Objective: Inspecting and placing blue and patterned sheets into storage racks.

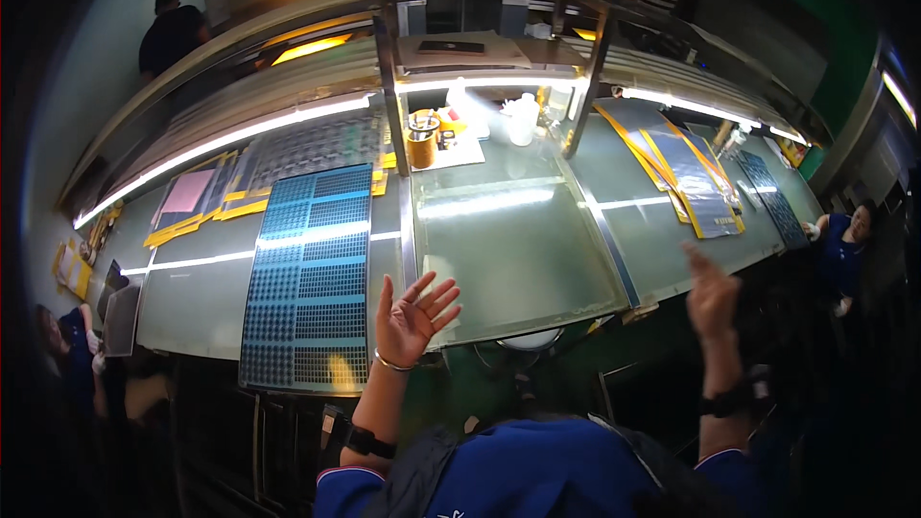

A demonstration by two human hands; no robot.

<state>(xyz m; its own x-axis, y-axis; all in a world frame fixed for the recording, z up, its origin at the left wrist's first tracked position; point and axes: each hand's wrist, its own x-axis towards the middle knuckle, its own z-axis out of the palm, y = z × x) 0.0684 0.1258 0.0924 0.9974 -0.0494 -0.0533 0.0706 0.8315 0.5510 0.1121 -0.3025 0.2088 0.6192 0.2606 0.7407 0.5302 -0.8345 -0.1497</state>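
My left hand is raised, palm up and fingers spread, with nothing in it and a bangle at the wrist. It is just right of the lower end of a long teal panel printed with a grid of small dark cells. That panel lies on the glass-like work table, its near end reaching the front edge. My right hand is held up in front of the table's right part, one finger stretched out and the others partly bent, slightly blurred. No object shows in it.
Dark sheets with yellow edges lie at the right; more sheets with a pink piece lie at the left. A brown can and white bottle stand at the back. Shelf posts rise behind. Co-workers are at both sides.
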